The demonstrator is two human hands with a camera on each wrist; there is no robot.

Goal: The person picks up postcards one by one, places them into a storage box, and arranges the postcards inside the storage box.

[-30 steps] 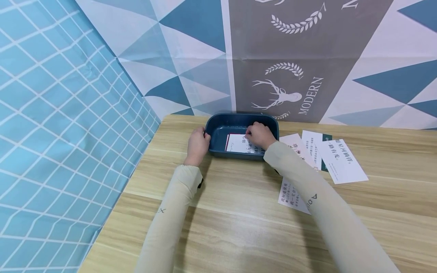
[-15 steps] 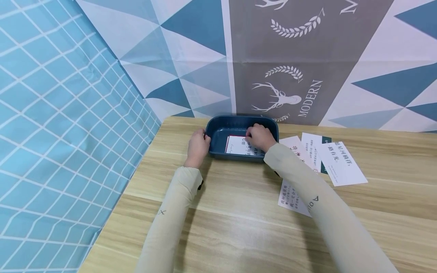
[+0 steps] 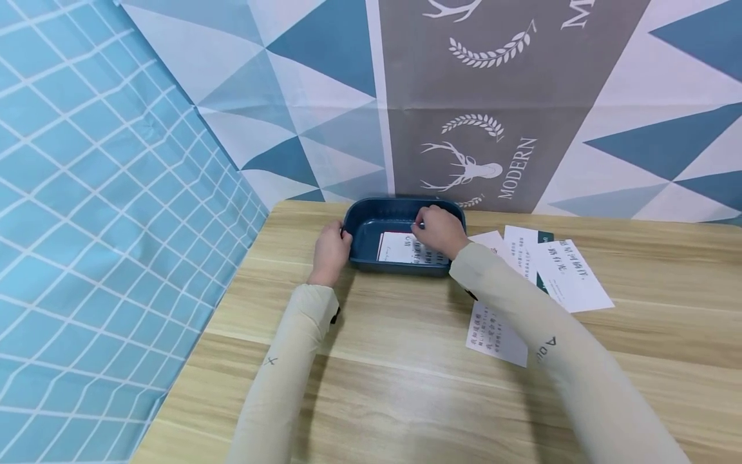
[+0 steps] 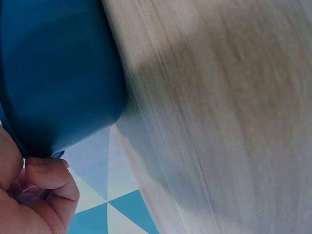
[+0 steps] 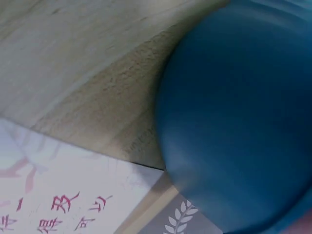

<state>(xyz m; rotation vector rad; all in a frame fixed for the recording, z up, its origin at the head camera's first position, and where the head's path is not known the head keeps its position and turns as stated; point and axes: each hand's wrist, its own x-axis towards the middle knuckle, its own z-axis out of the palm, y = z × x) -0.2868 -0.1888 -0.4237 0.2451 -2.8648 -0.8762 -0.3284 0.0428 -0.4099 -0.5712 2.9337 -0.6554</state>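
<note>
Left hand [image 3: 330, 253] pinches blue tray [image 3: 400, 268] by its left rim, centre of head view. Right hand [image 3: 439, 230], fingers curled, over tray's right half; can't tell if it grips white card [image 3: 396, 248] inside. Loose cards [image 3: 574, 276] right of centre, partly under right sleeve [image 3: 556, 351].

Left hand [image 3: 329, 252] gripped the left end of a dark blue tray [image 3: 377, 212] at the back of the wooden table [image 3: 382, 354]. Right hand [image 3: 442, 232] was over its right part, fingers curled; contact with the printed white card [image 3: 395, 249] inside unclear. Loose cards [image 3: 572, 277] overlapped to the right, partly hidden by the sleeve [image 3: 522, 303].
</note>
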